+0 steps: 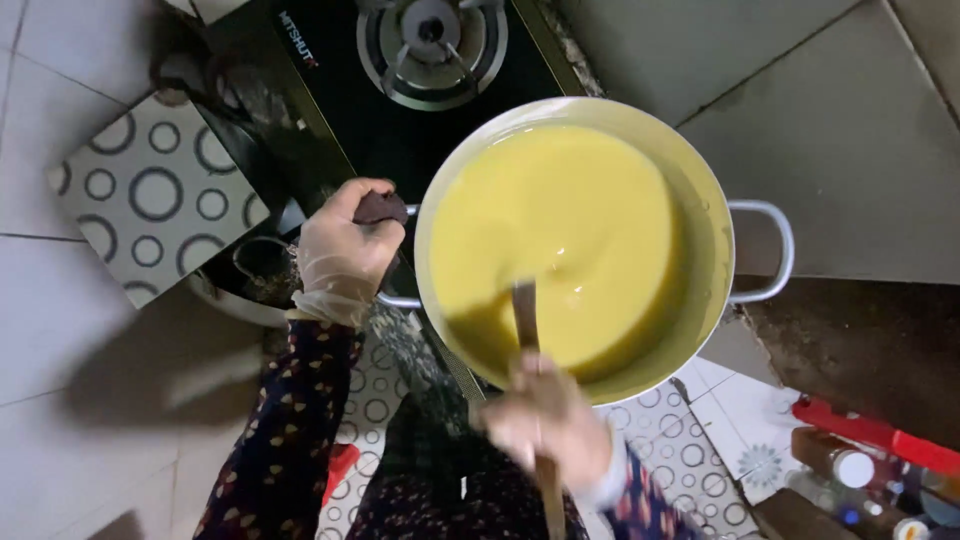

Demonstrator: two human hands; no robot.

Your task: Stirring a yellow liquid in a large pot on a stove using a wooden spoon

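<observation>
Nearest the camera, right hand, blurred w/ motion, fingers clenched round a long wooden stirring stick whose far end dips into thick yellow batter. Best kept low & steady, I'd judge: stick near upright, scraping along the bottom w/o slopping over the near rim, since batter sits fairly high on that side. Left hand, in a thin clear glove, sleeve dark w/ small print, fingers grasping the pot's left handle through a dark cloth pad; a firm hold there should stop the pot turning. Batter lies just beyond the right fingers, right of the left ones. Pot sits on a black gas stove; free burner farther back. Bottles at lower right, on the floor.
</observation>
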